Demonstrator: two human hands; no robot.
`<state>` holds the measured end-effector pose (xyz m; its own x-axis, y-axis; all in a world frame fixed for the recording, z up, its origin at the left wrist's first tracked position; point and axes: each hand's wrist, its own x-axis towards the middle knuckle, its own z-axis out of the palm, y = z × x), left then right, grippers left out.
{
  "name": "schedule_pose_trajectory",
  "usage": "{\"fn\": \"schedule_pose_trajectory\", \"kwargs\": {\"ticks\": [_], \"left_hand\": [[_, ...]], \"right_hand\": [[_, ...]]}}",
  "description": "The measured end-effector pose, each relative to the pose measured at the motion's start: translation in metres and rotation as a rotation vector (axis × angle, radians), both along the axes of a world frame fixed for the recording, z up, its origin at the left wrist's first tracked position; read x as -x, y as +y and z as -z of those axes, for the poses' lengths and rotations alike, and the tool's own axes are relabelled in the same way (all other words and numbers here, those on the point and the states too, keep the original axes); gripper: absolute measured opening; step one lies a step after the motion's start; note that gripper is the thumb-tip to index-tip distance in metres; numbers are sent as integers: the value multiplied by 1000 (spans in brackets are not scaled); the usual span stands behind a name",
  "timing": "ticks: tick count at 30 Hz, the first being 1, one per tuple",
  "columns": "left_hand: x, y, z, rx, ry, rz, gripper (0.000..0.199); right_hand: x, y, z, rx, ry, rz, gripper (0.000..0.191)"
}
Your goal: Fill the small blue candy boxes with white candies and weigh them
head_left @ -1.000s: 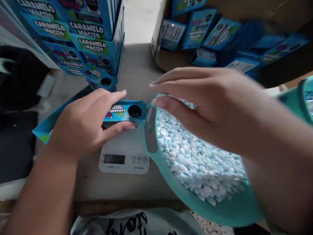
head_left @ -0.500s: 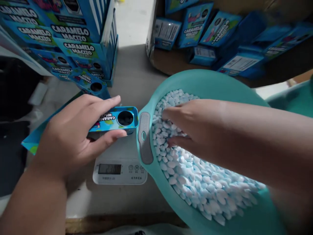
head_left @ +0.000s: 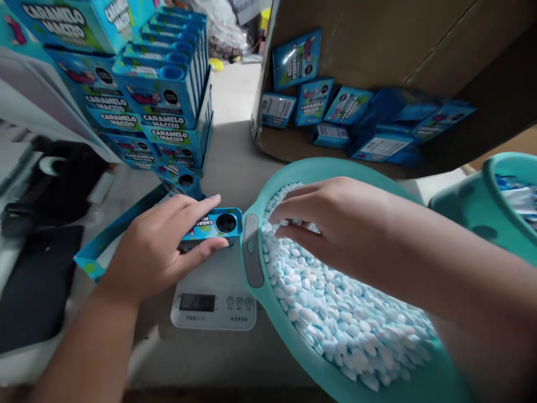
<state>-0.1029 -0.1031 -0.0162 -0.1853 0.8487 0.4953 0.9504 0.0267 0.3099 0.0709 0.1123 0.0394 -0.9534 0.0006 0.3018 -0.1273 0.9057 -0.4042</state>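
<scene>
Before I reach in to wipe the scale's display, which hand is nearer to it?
Left. The left hand holds a small blue box just beyond the display; the right hand is farther off, at the white pieces in the teal bowl.

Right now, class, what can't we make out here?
In the head view:
Scale display: digits too blurred to read.
Held blue box: one end hidden by the left hand.
Right hand: its back hides whether it holds white pieces.
Teal bowl: near side cut off by bottom edge.

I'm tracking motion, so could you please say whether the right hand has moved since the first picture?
Yes: relative to the grey handle, the right hand moved down and inward, from above the bowl rim to the candies.
</scene>
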Motion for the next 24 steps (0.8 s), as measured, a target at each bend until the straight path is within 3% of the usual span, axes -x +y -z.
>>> {"fn": "schedule_pose_trajectory", "kwargs": {"ticks": [3, 6, 15, 24], "left_hand": [[0, 0, 1, -18, 5, 11, 50], [-1, 0, 1, -35, 22, 14, 49], [-3, 2, 4, -53, 16, -3, 47], [-4, 2, -2, -61, 31, 39, 24]], "right_hand": [[8, -7, -16, -148, -90, -3, 16], [12, -17, -24, -178, -24, 1, 18], [24, -34, -6, -141, -6, -93, 18], [32, -40, 4, -129, 66, -138, 21]]}}
